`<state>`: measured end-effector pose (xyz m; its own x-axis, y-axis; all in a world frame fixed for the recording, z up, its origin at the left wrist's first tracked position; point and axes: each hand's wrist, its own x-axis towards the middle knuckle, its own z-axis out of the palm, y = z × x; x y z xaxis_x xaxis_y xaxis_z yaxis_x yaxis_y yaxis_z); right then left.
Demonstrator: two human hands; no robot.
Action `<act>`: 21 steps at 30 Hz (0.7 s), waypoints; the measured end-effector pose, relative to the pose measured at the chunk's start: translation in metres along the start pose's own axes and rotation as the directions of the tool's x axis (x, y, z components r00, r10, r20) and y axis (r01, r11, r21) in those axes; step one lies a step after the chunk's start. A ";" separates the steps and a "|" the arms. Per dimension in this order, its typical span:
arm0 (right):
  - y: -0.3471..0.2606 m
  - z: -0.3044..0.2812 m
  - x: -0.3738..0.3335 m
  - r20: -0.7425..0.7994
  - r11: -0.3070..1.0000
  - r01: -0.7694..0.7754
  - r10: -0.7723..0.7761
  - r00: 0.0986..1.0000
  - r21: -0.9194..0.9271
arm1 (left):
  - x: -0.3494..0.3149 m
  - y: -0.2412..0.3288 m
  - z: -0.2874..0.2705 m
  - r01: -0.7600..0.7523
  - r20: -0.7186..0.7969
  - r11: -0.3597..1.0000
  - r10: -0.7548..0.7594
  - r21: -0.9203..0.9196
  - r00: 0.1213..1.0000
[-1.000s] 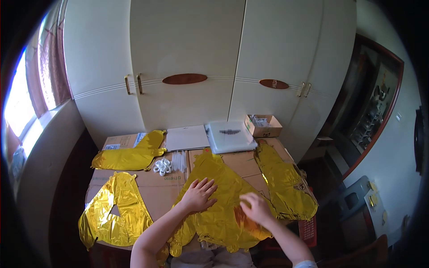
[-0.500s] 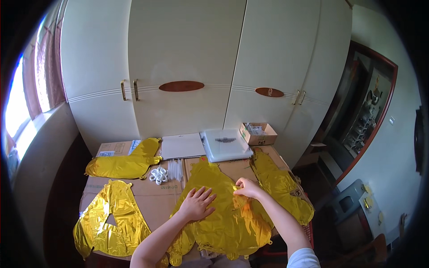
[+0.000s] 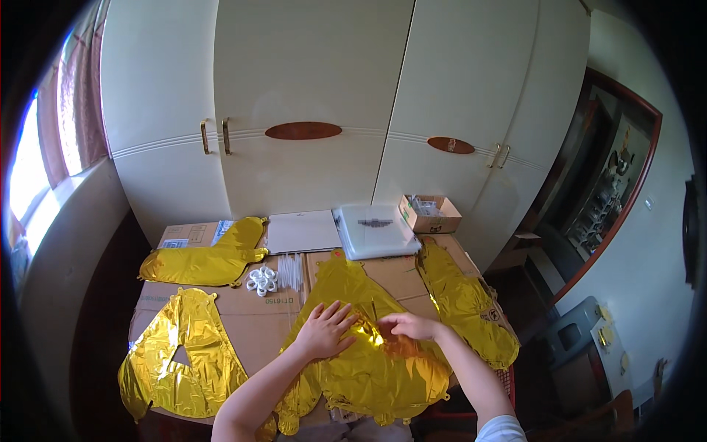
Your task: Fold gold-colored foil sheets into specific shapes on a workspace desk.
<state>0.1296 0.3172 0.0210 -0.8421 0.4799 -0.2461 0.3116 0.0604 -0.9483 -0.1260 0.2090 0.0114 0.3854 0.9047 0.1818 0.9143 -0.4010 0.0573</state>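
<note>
Flat, deflated gold foil balloons lie on the cardboard-covered table. The one in front of me [image 3: 368,376] is broad at the near end and narrows toward the back. On its upper middle rests my left hand [image 3: 324,331], palm down with fingers spread. My right hand [image 3: 409,326] is on the same balloon's right side, fingers stretched toward the left hand, with nothing visibly gripped. Between the hands the foil is creased and shiny. To the left lies an A-shaped gold balloon [image 3: 199,390] with a triangular hole, and another long gold balloon [image 3: 464,302] lies at the right.
An angular gold balloon [image 3: 195,265] lies at the back left. White ribbon rolls [image 3: 261,281] and clear straws [image 3: 291,271] sit near it. Behind are a grey-white board [image 3: 303,232], a stack of clear plastic bags [image 3: 377,239] and a small carton [image 3: 434,221], before tall cabinets [image 3: 309,74].
My right hand has let go of the foil edge it pinched; its fingers are now stretched out. The foil between the hands has shifted and creased. The left hand stays nearly in place.
</note>
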 end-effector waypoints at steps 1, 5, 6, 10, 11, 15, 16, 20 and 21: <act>-0.013 0.004 -0.010 -0.005 0.848 0.227 -0.261 0.965 -0.479 | -0.001 -0.001 0.001 0.005 0.010 1.000 -0.005 0.013 1.000; -0.008 0.011 -0.001 -0.062 0.600 0.171 -0.348 0.935 -0.782 | -0.002 0.000 0.001 -0.005 -0.047 0.999 0.004 -0.034 0.999; -0.004 0.010 -0.001 -0.063 0.564 0.187 -0.394 0.917 -0.804 | -0.002 0.001 0.000 -0.006 -0.053 0.999 0.004 -0.041 0.999; 0.009 0.009 0.001 -0.053 0.457 0.205 -0.490 0.870 -0.866 | -0.001 0.000 0.002 -0.001 -0.037 0.999 0.000 -0.037 0.999; 0.009 0.009 0.001 -0.049 0.440 0.200 -0.493 0.869 -0.875 | -0.001 0.000 0.002 -0.002 -0.034 1.000 0.002 -0.023 0.999; 0.009 0.010 0.000 -0.070 0.413 0.120 -0.416 0.907 -0.903 | -0.001 -0.002 0.003 -0.015 -0.038 1.000 0.015 -0.002 0.999; 0.006 0.011 0.000 -0.075 0.401 0.094 -0.387 0.919 -0.911 | -0.001 -0.002 0.004 -0.017 -0.045 1.000 0.017 -0.006 0.999; -0.008 0.011 0.004 -0.085 0.356 0.009 -0.246 0.966 -0.934 | 0.000 -0.002 0.005 -0.018 -0.059 1.000 0.017 -0.020 0.998; -0.010 0.010 0.005 -0.084 0.355 0.000 -0.220 0.972 -0.935 | 0.000 -0.002 0.006 -0.019 -0.061 1.000 0.018 -0.021 0.998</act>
<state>0.1177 0.3105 0.0269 -0.8499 0.5267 -0.0137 0.5226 0.8394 -0.1494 -0.1276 0.2104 0.0055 0.3930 0.8870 0.2424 0.9040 -0.4210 0.0750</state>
